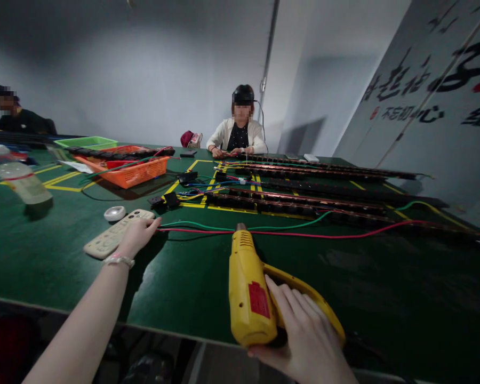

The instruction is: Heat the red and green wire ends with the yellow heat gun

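Observation:
My right hand [304, 325] is wrapped around the handle of a yellow heat gun [246, 282] with a red label on its body. Its metal nozzle points away from me, close to a red wire [304, 233] and a green wire [196, 223] stretched across the table. On the left, the fingers of my left hand [138, 234] are closed at the left end of these wires; the exact grip is partly hidden. Beneath and beside that hand lies a beige phone case with dark spots [108, 237], and a small white round object [114, 213] sits just behind it.
Long dark strips with copper-coloured wires [304, 205] lie across the green table [184, 298]. An orange basket [144, 172], a green basket [88, 142] and a bottle [24, 181] stand at left. A person [240, 130] sits opposite; another person [24, 120] is far left.

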`<state>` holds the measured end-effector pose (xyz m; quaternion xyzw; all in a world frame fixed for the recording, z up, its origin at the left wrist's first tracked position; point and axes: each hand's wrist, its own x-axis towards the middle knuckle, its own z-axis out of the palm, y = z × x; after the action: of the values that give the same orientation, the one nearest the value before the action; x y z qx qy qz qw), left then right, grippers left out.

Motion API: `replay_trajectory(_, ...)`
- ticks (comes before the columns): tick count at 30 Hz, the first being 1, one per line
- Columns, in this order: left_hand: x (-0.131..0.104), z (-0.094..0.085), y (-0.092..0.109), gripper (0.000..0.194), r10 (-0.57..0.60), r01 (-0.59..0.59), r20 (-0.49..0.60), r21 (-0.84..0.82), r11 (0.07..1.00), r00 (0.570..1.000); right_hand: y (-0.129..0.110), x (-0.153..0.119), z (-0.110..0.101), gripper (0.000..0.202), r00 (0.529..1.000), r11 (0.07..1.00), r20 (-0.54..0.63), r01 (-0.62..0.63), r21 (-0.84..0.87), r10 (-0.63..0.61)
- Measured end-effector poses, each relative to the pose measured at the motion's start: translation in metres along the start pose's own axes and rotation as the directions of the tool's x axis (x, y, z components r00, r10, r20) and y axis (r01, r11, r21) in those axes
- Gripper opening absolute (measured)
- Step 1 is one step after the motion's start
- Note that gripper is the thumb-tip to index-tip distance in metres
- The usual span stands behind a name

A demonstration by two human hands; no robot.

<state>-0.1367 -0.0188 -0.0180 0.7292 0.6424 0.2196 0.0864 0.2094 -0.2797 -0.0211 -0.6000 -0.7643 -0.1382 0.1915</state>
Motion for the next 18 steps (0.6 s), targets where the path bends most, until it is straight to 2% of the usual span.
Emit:
replay_trajectory(6,0.003,-0.003,-0.006,0.051,0.103,-0.104,-0.038,-0.033,0.994,0.994,-0.043,0.035,0.005,0.105,0.995,0.986,0.074,0.048,0.160,-0.060)
replay_trajectory(10,0.011,-0.010,-0.024,0.048,0.103,-0.108,-0.066,-0.072,0.992,0.993,-0.060,0.048,0.014,0.110,0.989,0.963,0.137,0.018,0.270,-0.057)
replay_trajectory(12,0.019,-0.014,-0.039,0.049,0.092,-0.097,-0.060,-0.081,0.992,0.994,-0.061,0.050,0.015,0.110,0.986,0.951,0.148,0.024,0.307,-0.073)
replay_trajectory(15,0.031,-0.019,-0.066,0.051,0.090,-0.091,-0.025,-0.058,0.994,0.996,-0.050,0.046,0.008,0.098,0.984,0.935,0.144,0.052,0.350,-0.109)
replay_trajectory(18,0.039,-0.024,-0.085,0.051,0.081,-0.083,-0.036,-0.038,0.996,0.996,-0.031,0.036,-0.001,0.082,0.990,0.956,0.077,0.092,0.280,-0.118)
